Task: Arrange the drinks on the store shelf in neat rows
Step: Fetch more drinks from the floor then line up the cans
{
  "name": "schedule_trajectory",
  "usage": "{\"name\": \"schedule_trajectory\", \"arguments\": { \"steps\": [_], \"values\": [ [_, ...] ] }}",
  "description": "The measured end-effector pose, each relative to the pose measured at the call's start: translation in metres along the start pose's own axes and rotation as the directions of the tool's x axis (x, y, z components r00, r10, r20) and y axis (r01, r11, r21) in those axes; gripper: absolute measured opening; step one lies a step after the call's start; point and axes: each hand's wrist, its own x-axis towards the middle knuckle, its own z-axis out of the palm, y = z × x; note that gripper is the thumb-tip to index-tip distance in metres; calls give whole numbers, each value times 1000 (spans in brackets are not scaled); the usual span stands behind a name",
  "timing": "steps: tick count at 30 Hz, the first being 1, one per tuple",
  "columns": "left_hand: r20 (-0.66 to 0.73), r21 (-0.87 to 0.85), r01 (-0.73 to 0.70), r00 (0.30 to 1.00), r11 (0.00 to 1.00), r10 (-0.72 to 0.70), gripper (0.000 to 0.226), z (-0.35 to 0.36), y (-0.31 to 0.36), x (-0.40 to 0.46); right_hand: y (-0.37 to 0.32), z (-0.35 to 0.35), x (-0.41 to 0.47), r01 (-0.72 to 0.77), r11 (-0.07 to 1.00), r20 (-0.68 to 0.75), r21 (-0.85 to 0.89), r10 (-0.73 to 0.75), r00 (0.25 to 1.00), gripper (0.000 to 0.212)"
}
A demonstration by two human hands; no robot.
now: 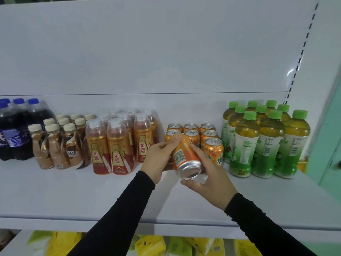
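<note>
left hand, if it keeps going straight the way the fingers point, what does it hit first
The left hand already grips the tilted can, fingers aimed up and right. Past it, the first thing in line looks like the standing orange cans, though depth is hard to judge.

A shop: a white metal shelf [55,191] carries grouped drinks, green-capped bottles [265,141] right, orange cans [191,133], cola bottles [16,130] left.

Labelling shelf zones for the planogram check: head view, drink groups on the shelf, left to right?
Dark soda bottles → coffee bottles → orange energy-drink bottles → orange cans, with one tilted can held in front by the left hand and right hand → green tea bottles.
</note>
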Motion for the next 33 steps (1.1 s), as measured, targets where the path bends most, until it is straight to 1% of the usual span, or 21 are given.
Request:
{"name": "schedule_trajectory", "arguments": {
  "steps": [7, 15, 18, 20, 22, 26, 29, 31, 33],
  "values": [
    [-1, 7, 14, 1000, 1000, -14, 53, 3, 2, 2, -2, -3, -1, -1, 1000, -21, 1, 1, 1000, 91],
    [-7, 38, 1, 1000, 999, -1, 48, 3, 2, 0, 3, 0, -2, -11, 1000, -21, 26, 11, 1000, 93],
    [-28, 38, -47, 998, 998, 48, 48, 4, 3, -1, 5, 1, -4, -23, 997, -19, 70, 25, 1000, 95],
    [-48, 45, -90, 995, 995, 92, 53, 5, 3, -2, 6, 2, -5, -36, 994, 2, 106, 36, 999, 99],
    [-72, 92, -128, 988, 988, 135, 59, 5, 3, -2, 5, 2, -7, -42, 989, 31, 142, 38, 999, 101],
    [-92, 124, -210, 971, 970, 222, 58, 7, 3, -7, 3, 3, -6, -64, 976, 42, 210, 57, 997, 97],
    [-26, 146, -290, 955, 946, 297, 56, 6, 1, -9, 4, 1, -1, -112, 956, 24, 270, 110, 994, 91],
    [52, 171, -337, 942, 926, 333, 57, 6, 0, -12, 6, -1, 3, -141, 947, 12, 288, 144, 989, 84],
    [131, 193, -389, 920, 901, 369, 62, 5, -2, -16, 8, -2, 5, -155, 942, 5, 298, 160, 987, 79]
  ]
}}
